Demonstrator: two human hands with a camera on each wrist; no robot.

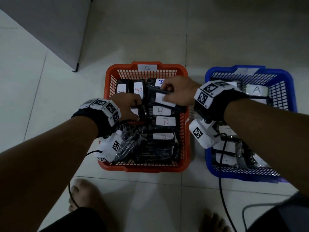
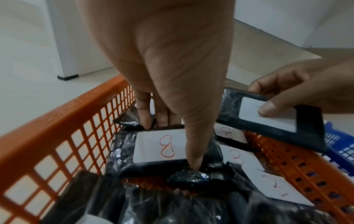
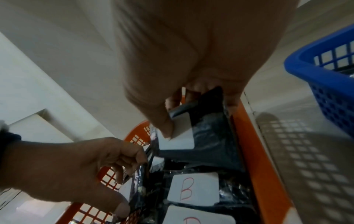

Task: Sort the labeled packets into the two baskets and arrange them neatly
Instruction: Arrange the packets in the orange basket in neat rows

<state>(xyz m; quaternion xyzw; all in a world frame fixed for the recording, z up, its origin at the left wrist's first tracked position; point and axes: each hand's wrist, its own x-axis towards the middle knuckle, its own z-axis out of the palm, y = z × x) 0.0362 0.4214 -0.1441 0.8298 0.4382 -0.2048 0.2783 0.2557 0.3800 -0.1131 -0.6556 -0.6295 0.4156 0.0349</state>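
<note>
I see the orange basket [image 1: 184, 124] beneath both hands, a white tag marked B on its far rim, its floor packed with black packets bearing white labels. Beyond my right wrist, on the right hand's outer side, stands the blue basket [image 1: 291, 91], holding black packets labelled A; the two baskets sit side by side on the tiled floor [image 1: 150, 34], not touching.

My right hand [image 1: 179, 92] grips a black packet [image 2: 275, 119] over the far right part of the orange basket. Its thumb presses on the packet's white label while the fingers curl round the far edge. The packet is tilted, raised above the B packets lying under it, and I cannot read its letter because the thumb covers it.

My left hand [image 1: 127, 106] is lower and nearer me, just beside the right hand, reaching down among the packets. It pinches a second packet [image 2: 162, 151] with a red B on its label: fingers [image 2: 145, 119] at its far edge, thumb at the near edge. This one lies nearly flat in the basket's left half.

Black crinkled wrapping [image 1: 132, 141] fills the basket's near corner under my left wrist.
</note>
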